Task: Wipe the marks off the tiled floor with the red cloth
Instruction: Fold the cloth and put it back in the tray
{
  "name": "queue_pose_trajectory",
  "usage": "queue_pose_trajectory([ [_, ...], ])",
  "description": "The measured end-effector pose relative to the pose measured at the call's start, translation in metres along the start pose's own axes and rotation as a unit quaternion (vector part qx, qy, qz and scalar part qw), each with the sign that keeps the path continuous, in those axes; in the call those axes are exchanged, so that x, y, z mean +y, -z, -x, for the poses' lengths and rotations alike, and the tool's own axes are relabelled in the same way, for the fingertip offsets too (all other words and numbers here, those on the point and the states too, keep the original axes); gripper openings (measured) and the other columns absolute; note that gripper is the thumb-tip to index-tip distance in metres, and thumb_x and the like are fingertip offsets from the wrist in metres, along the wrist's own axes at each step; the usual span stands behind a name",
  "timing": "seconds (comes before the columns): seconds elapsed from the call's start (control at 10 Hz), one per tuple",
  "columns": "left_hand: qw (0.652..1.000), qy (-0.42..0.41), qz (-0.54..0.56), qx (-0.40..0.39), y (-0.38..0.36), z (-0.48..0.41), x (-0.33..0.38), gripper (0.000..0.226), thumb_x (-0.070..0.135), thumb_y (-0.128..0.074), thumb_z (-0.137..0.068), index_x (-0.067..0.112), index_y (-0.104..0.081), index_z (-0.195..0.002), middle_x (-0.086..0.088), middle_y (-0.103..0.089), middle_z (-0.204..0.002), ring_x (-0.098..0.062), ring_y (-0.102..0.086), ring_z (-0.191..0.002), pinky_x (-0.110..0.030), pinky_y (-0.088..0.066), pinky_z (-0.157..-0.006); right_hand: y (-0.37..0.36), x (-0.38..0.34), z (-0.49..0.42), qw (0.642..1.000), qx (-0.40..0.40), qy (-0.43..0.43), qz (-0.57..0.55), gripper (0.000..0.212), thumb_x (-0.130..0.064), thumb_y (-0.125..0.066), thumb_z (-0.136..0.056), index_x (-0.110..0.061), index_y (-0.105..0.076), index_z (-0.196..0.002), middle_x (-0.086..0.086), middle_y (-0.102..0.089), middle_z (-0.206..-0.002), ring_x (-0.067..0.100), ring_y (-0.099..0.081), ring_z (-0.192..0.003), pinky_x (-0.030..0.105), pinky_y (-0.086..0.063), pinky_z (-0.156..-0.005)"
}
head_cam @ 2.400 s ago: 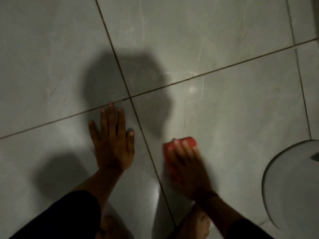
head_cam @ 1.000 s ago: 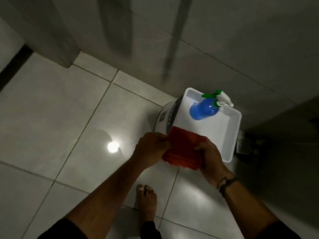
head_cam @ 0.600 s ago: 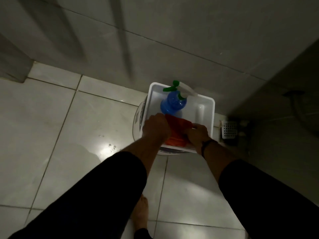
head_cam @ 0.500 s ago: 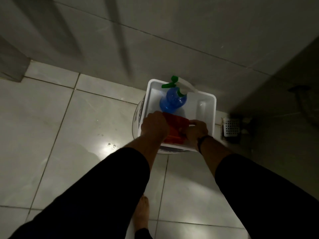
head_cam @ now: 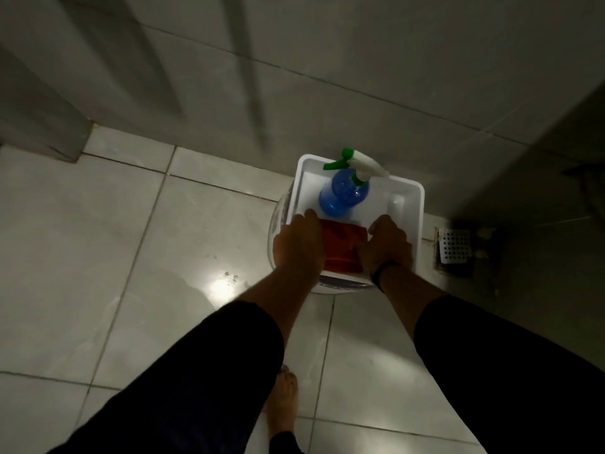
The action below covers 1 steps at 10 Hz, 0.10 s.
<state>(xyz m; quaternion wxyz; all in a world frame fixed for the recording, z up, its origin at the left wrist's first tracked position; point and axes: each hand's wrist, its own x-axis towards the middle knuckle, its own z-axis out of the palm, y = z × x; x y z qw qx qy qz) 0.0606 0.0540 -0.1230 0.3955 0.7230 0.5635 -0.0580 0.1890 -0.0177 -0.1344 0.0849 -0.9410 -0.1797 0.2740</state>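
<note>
A blue spray bottle (head_cam: 343,194) blocks the white tray's (head_cam: 413,221) far side; its right part is open.

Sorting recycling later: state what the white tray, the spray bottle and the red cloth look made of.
White tray: likely plastic, smooth moulded rim with rounded corners.
Spray bottle: translucent blue plastic, glossy highlights, green-and-white trigger.
Red cloth: soft fabric, matt, folded in layers; fibre unclear.

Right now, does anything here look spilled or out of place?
A few water droplets sit on the tiled floor, left of the white tray. Otherwise the red cloth and spray bottle lie neatly inside it.
</note>
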Motion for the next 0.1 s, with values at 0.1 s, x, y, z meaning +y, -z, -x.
queue_pose_trajectory([
  [0.1,0.997,-0.053,-0.040,0.040,0.0392,0.0440,-0.0156,0.040,0.038,-0.062,-0.103,0.021,-0.055,-0.139,-0.004,-0.068,-0.132,-0.027,-0.070,-0.118,-0.041,-0.061,-0.096,0.0243,-0.0219,0.0523,0.999,-0.018,0.027,-0.035,0.036,-0.042,-0.073,-0.096,-0.016,-0.062,-0.118,0.005,-0.068,-0.110,0.035,-0.070,-0.112,0.047,-0.058,-0.100],
])
